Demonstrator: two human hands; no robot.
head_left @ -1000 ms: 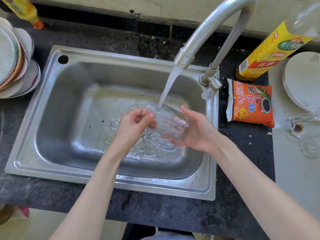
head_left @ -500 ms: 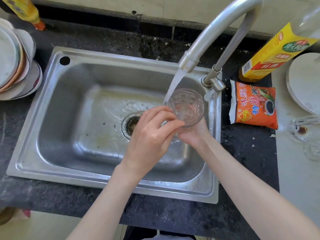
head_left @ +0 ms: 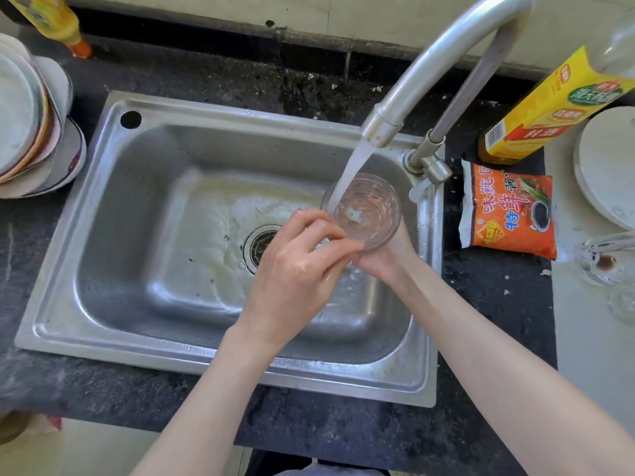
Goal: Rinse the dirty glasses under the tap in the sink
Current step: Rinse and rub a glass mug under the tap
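Bright, even daylight; soft glare on the sink (head_left: 113,214) walls and tap (head_left: 446,53). Shadows faint. Wide-angle bending at edges (plates (head_left: 31,125) far left curve). Slight overall softness; running water blurs.

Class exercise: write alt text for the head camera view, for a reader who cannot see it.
Both hands hold a clear glass upright under the running tap over a steel sink, left hand at its rim, right hand beneath it. Stacked plates sit left.

Clear ribbed glass (head_left: 369,214), silver sink (head_left: 113,207), orange packet (head_left: 508,211), yellow-labelled bottle (head_left: 549,111), speckled black counter (head_left: 309,427).
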